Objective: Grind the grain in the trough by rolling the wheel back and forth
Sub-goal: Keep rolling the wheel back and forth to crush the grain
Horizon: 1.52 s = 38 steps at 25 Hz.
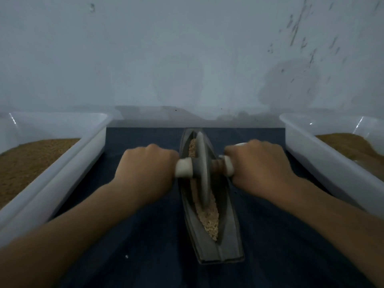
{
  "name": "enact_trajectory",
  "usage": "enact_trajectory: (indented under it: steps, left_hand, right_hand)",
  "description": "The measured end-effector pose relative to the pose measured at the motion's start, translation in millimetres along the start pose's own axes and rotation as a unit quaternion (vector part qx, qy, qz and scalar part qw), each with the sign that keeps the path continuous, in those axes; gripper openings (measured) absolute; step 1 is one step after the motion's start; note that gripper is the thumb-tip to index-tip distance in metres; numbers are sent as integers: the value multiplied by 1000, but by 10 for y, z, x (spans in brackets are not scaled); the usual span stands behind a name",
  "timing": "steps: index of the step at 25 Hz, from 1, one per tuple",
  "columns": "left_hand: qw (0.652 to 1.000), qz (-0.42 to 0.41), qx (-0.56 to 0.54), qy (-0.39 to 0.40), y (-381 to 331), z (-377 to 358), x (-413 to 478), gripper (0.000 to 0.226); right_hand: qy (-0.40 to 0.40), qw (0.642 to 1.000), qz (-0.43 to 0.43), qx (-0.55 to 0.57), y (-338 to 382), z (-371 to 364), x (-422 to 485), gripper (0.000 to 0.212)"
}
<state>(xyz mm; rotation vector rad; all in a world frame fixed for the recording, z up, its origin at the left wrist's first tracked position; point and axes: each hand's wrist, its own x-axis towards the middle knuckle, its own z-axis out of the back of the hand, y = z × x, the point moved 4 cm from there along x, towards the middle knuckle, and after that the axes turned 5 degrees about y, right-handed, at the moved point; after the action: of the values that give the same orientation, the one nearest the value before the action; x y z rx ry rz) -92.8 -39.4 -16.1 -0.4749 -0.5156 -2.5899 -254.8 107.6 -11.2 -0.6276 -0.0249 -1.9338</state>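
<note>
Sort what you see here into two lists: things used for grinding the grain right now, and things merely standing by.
In use: wheel, trough, grain in it, left hand and right hand gripping the handles.

Standing by: left tray, right tray, both holding brown grain; dark cloth underneath.

1. The trough [209,204] runs near to far down the middle of the dark mat [135,235], with the wheel [202,169] standing in its far half.
2. The left hand [145,173] and right hand [259,167] fill the space just beside the wheel.
3. The left tray [62,167] and right tray [324,163] wall in both sides.
4. The wall [187,59] closes the far end just past the trough.
5. Bare mat lies open near the trough's near end, on both sides.
</note>
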Motion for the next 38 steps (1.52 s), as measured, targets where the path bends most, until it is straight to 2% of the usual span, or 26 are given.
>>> enact_trajectory:
  steps: [2, 3, 7, 10, 13, 15, 17, 18, 20, 22, 24, 26, 28, 31, 32, 34, 37, 38]
  left_hand:
    - [997, -38, 8, -70, -31, 154, -158, 58]
    - [996, -44, 6, -78, -12, 172, -83, 59]
    - [999, 34, 32, 21, 47, -140, 383, 9]
    - [996, 53, 6, 65, 126, -120, 699, 15]
    - [999, 25, 13, 33, 44, -33, 389, 14]
    - [999, -14, 20, -22, -55, 50, -11, 32]
    - [997, -32, 8, -67, -24, 133, -174, 56]
    - [997, -29, 2, -67, -8, 114, -132, 56]
    - [1000, 6, 10, -17, 3, -57, -19, 34]
    - [999, 51, 15, -6, 66, -192, 337, 8]
    - [997, 69, 1, 31, 148, -214, 638, 12]
    - [997, 64, -11, 48, 155, -191, 693, 14]
    - [999, 37, 3, 8, 109, -139, 470, 9]
    - [998, -28, 23, -50, -8, -19, -8, 49]
    - [997, -31, 20, -72, 22, 1, -29, 55]
    - [999, -12, 24, -42, 34, -71, 41, 43]
    - [998, 51, 31, 8, 64, -182, 439, 5]
    - [998, 52, 33, 25, 80, -148, 582, 7]
  right_hand:
    - [-36, 999, 16, 5, -9, 58, -269, 40]
    - [-36, 999, 18, 10, -44, 49, -270, 41]
    - [3, 999, -28, 30, -56, -160, 264, 27]
    - [42, 996, -58, 52, -82, -243, 634, 24]
    - [29, 998, -39, 39, -80, -159, 264, 29]
    - [-25, 1000, -4, 9, -13, -20, -114, 40]
    - [-73, 997, 17, -20, -21, 80, -260, 36]
    - [-70, 997, 16, -32, -40, 84, -221, 35]
    - [-34, 999, -2, -42, -25, -17, -44, 38]
    - [-3, 1000, -27, -3, -38, -163, 328, 28]
    - [41, 997, -60, 22, -53, -213, 654, 19]
    - [46, 996, -66, 28, -72, -215, 692, 19]
    - [27, 998, -50, 23, -68, -172, 404, 23]
    - [-56, 998, -9, -21, -10, -38, -120, 49]
    - [-74, 997, 0, -29, -32, -18, -150, 52]
    - [-57, 998, 2, -27, -42, -41, -40, 46]
    - [24, 998, -38, 34, -78, -222, 427, 29]
    - [51, 996, -56, 54, -94, -256, 566, 24]
